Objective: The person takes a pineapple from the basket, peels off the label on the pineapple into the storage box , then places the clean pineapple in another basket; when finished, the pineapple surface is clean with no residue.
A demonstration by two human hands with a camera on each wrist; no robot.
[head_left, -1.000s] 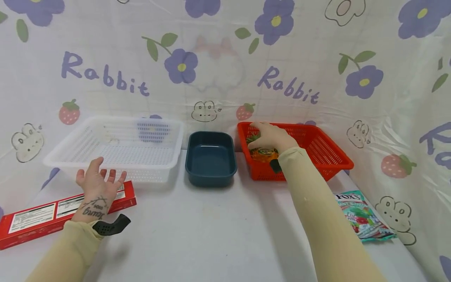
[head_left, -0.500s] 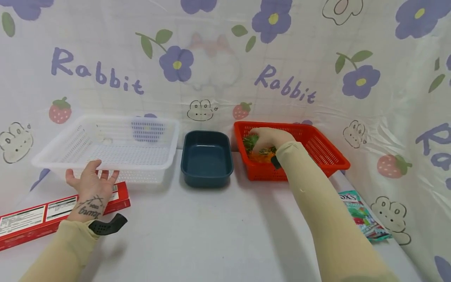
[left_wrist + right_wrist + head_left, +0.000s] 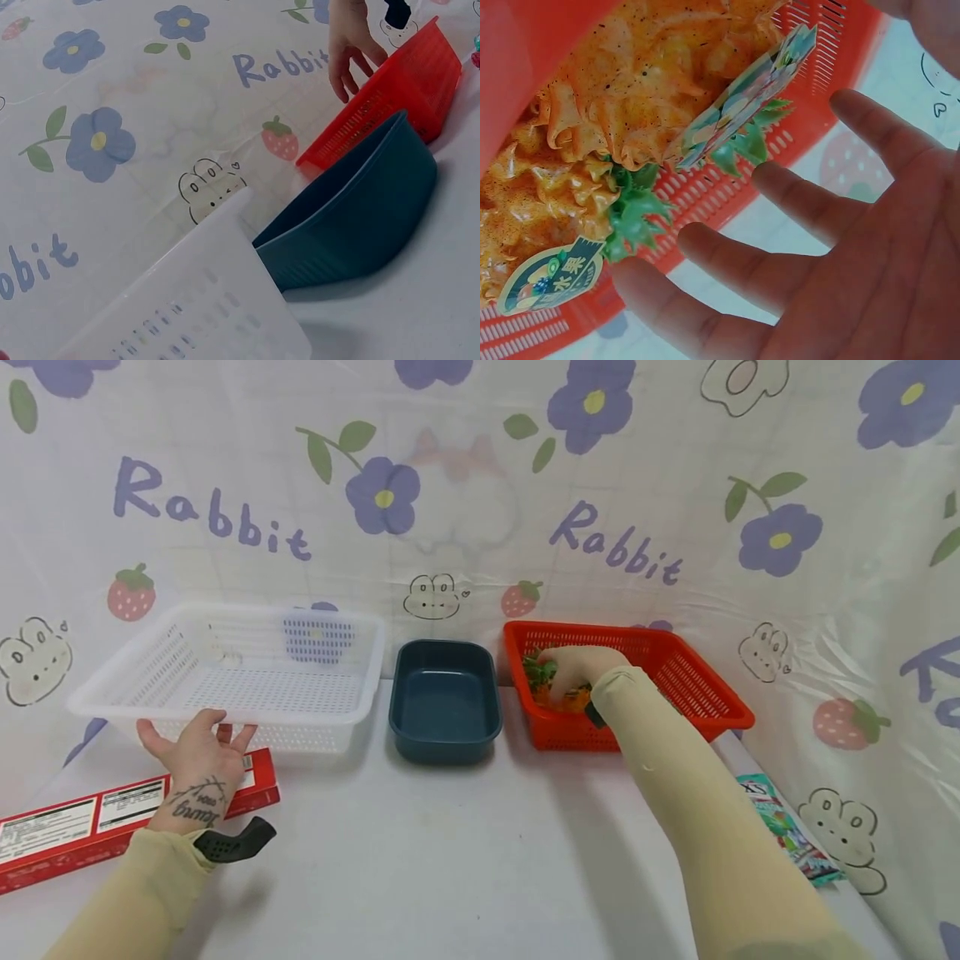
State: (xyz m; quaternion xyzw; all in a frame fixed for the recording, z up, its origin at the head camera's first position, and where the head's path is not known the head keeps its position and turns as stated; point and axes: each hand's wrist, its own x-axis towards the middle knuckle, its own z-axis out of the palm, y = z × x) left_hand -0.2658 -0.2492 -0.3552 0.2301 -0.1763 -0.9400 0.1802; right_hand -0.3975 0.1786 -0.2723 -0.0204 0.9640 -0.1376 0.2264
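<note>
My left hand [image 3: 198,760], palm up with fingers spread, is at the front rim of the white plastic basket [image 3: 352,706] in the head view. Its fingertips are under or against that rim; whether they bear on it I cannot tell. My right hand [image 3: 581,668] reaches down into the left part of the red plastic basket [image 3: 723,714]. In the right wrist view, its fingers [image 3: 735,270] are straight and spread beside orange artificial pineapples [image 3: 547,202] with green leaves and paper tags. They do not wrap round a pineapple. In the head view the hand partly hides the pineapples.
Between the baskets stands a dark teal bin [image 3: 446,747]. A long red box [image 3: 75,831] lies under the left forearm. At right, a candy bag [image 3: 795,835] is partly hidden by the right sleeve. A printed curtain [image 3: 465,485] hangs behind.
My left hand has moved slightly left and closer to the white basket's front rim. My right hand has dipped lower into the red basket, its fingers now pointing down among the pineapples.
</note>
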